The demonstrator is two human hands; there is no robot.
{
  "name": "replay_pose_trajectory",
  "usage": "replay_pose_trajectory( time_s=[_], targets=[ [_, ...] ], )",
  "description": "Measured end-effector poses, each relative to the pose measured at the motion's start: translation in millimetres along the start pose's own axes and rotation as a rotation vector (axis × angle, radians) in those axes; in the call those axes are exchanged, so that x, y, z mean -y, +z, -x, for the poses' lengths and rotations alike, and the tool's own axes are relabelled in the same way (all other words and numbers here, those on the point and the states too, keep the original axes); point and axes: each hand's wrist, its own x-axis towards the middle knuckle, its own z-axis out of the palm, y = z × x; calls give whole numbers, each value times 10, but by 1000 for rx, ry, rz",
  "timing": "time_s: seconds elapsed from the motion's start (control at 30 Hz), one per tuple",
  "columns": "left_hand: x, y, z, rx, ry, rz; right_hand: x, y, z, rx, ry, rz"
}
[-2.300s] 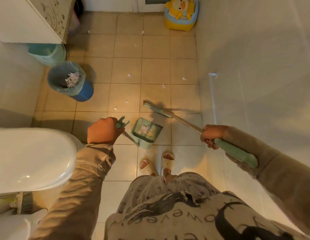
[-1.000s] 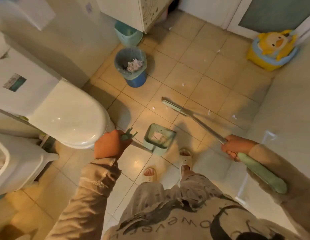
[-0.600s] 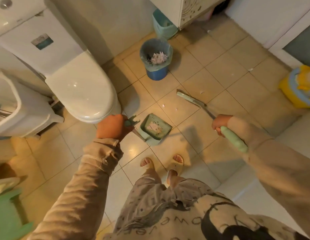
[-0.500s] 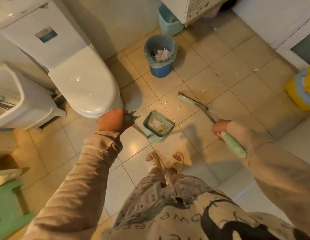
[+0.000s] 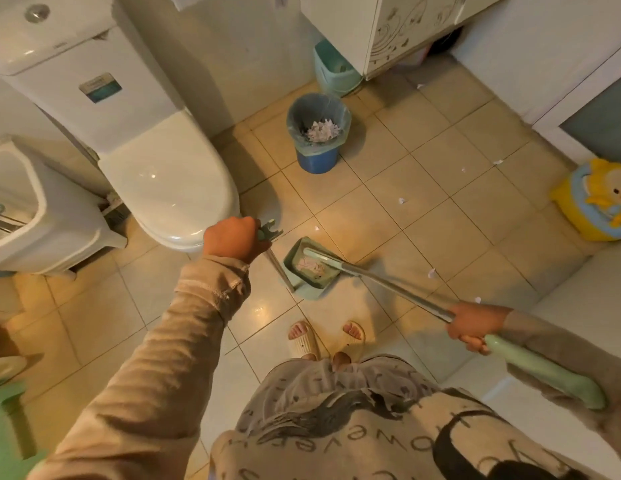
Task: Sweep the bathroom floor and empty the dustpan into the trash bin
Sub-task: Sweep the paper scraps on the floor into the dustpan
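Note:
My left hand grips the top of the long handle of a green dustpan, which rests on the tiled floor in front of my feet with pale paper scraps inside. My right hand holds the broom by its metal shaft above the green grip. The broom head lies across the dustpan's mouth. The blue trash bin, lined with a bag and holding paper scraps, stands further away beside the toilet. Several small paper bits lie scattered on the floor to the right.
A white toilet sits at left, close to my left hand, with a white basin beside it. A teal bin and a white cabinet stand at the back. A yellow duck potty is at right. A green stool is lower left.
The broom head has swung from the floor beyond the dustpan back onto the dustpan's mouth. The view has kept turning left, and the dustpan has stayed on the floor.

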Motion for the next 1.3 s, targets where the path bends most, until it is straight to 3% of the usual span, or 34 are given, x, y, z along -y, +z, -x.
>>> replay_pose_trajectory(
  time_s=[0.37,0.57,0.73,0.87,1.03,1.3],
  targets=[
    [234,70,108,-6,-96,71,562,-496,-234,-176,-2,-111],
    [361,124,201,30,-108,94,979,-328,-539,-180,-1,98],
    [307,127,186,8,-87,29,870,125,-502,-176,16,378],
    [282,108,151,-1,-71,38,645,338,-348,-70,18,475],
    [306,51,131,7,-84,59,574,152,-149,20,5,71],
    [292,94,222,-29,-46,84,337,173,-40,25,-17,-274]
  ],
)
